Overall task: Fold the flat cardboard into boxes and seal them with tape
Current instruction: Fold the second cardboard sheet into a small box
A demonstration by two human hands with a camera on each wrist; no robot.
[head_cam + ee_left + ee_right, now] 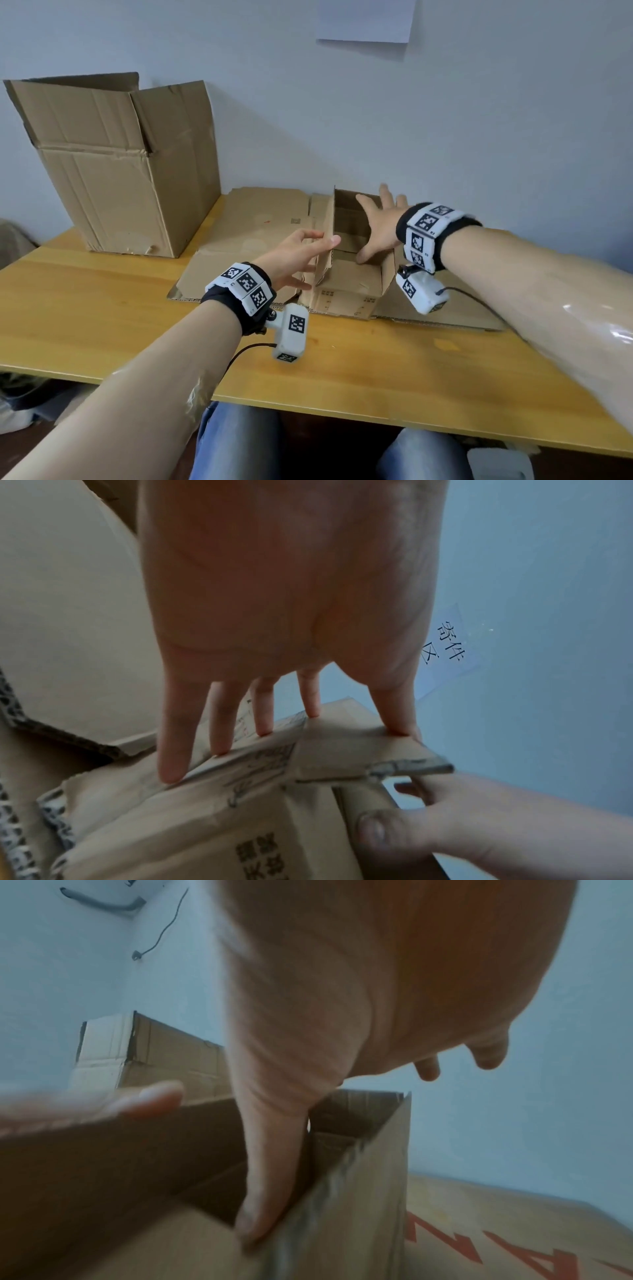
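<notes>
A small brown cardboard box [349, 284] stands half-formed and open-topped on flat cardboard sheets [253, 233] at the middle of the table. My left hand [308, 250] lies against the box's left side. In the left wrist view its straight fingers [263, 723] touch a raised flap [342, 750] with their tips. My right hand [373, 226] is spread over the opening. Its thumb [267, 1191] reaches down inside along the right wall [369, 1177], and the other fingers stretch toward the far corner. The bottom of the box's inside is hidden.
A large open cardboard box [130, 178] stands at the back left on the wooden table [342, 377]. The wall rises directly behind the cardboard, with a sheet of paper [366, 20] on it. The table's front edge is close to my knees.
</notes>
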